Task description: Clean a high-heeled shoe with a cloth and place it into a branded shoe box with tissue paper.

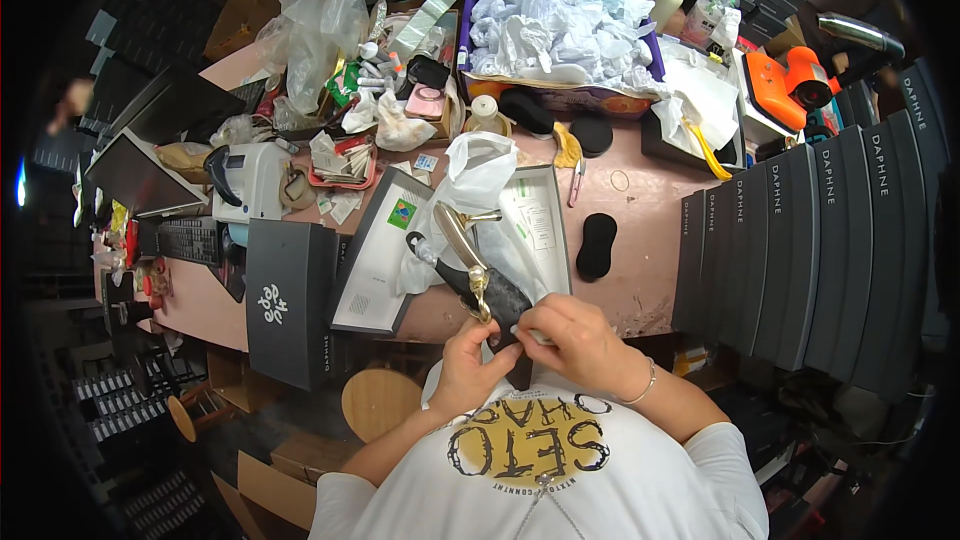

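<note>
My left hand is closed around the toe end of a black high-heeled shoe with gold metallic trim, held just above the table's near edge. Beside it, my right hand pinches at the shoe's edge; a small white bit shows at the fingertips, too small to name. A gold heel-like part sticks up from the shoe, away from me. Behind the shoe lies an open shoebox with crumpled white tissue paper in it, partly hidden by the shoe.
A closed dark shoebox stands on the left, and a row of similar boxes on the right. Beyond are a purple-edged bin of crumpled paper, a white machine, a black insole-shaped pad and an orange tool.
</note>
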